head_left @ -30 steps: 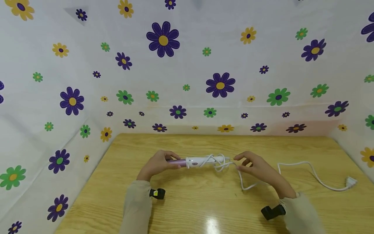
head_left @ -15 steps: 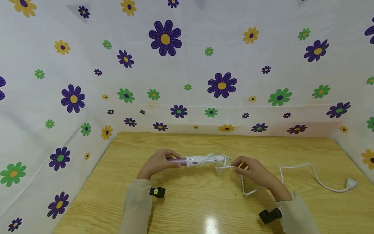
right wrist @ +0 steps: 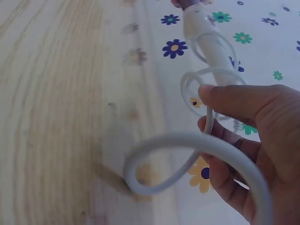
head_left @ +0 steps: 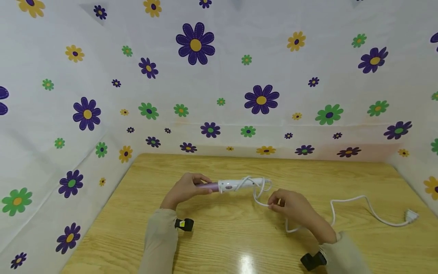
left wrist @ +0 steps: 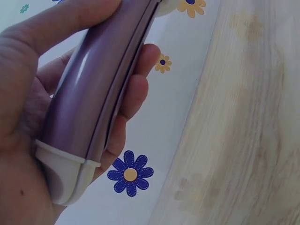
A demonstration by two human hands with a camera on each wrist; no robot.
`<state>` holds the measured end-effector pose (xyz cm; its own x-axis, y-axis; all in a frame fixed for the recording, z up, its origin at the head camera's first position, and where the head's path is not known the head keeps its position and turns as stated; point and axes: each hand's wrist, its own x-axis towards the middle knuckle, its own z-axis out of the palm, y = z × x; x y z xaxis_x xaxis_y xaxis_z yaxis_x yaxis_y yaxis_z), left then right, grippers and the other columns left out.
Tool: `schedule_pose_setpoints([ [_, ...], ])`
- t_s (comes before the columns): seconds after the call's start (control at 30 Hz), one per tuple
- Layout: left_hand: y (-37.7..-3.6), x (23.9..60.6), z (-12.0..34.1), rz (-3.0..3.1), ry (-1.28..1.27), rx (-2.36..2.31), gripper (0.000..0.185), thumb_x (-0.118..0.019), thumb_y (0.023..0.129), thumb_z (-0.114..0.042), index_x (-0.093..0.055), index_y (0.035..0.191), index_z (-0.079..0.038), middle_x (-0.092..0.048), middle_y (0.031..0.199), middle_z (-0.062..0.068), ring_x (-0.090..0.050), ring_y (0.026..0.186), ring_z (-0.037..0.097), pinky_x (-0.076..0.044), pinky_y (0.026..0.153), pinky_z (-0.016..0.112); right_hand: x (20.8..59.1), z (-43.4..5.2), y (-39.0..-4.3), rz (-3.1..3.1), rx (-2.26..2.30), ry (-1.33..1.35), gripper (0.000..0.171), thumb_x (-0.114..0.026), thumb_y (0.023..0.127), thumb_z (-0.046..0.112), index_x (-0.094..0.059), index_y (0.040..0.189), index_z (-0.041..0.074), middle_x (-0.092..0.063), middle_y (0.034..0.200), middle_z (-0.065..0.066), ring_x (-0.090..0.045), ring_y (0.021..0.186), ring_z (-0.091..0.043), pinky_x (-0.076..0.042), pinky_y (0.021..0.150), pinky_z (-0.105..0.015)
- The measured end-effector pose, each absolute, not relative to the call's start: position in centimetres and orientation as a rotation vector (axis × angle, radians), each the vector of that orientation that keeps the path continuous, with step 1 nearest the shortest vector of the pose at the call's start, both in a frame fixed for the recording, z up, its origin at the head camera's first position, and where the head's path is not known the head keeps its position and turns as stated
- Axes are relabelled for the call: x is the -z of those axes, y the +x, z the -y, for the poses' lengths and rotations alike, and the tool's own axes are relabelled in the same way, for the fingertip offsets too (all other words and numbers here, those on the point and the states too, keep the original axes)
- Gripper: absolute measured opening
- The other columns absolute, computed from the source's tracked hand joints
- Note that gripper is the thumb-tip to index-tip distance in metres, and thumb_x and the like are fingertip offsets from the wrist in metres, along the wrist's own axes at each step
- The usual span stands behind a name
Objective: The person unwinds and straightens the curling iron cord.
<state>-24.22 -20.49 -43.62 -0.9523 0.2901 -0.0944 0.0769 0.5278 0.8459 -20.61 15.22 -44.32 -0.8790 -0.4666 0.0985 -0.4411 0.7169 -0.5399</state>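
1. Purple-and-white wand [head_left: 239, 184] – left of centre over the surface [head_left: 212, 236], purple end left, white end right.
2. Left hand [head_left: 184, 191]: fingers curled round the purple end, closed on it.
3. Right hand [head_left: 291, 205]: fingers nearly together, pinching the white cord [right wrist: 183, 140] just right of and nearer than the white end.
4. Cord loops round the white part, then runs right to the plug [head_left: 411, 215] at far right.
5. Label: yellow sticker [head_left: 182, 224] on the left wrist's black device [head_left: 188, 225] – too small to read.
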Motion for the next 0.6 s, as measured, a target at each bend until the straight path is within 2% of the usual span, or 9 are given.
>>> schedule_pose_setpoints([
  [0.27,-24.3,43.6,20.4,-2.524,0.359,-1.407,0.041,-0.081,0.076,-0.038,-0.072,0.108,-0.015,-0.071,0.107,0.009,-0.065,0.090,0.018,-0.051,0.078,0.032,45.0,-15.3,-20.9,-3.047,0.636,-0.578,0.003,-0.070,0.087,0.022,-0.069,0.085,0.020,-0.062,0.074,0.010,-0.040,0.053,-0.005,-0.031,0.047,-0.023],
  [0.47,-24.1,43.3,20.4,-2.539,0.347,-1.398,0.039,-0.082,0.076,-0.034,-0.072,0.108,-0.015,-0.071,0.105,0.008,-0.064,0.088,0.018,-0.050,0.077,0.032,45.1,-16.0,-22.2,-3.077,0.647,-0.508,0.013,-0.066,0.090,0.022,-0.073,0.096,0.014,-0.063,0.077,0.006,-0.035,0.050,-0.009,-0.027,0.044,-0.024],
  [0.6,-24.1,43.4,20.3,-2.528,0.360,-1.395,0.038,-0.082,0.076,-0.034,-0.072,0.108,-0.015,-0.071,0.106,0.009,-0.064,0.089,0.019,-0.050,0.078,0.032,44.9,-16.5,-22.8,-3.087,0.714,-0.450,0.015,-0.065,0.091,0.023,-0.073,0.098,0.013,-0.066,0.082,0.003,-0.041,0.053,-0.009,-0.029,0.044,-0.025],
])
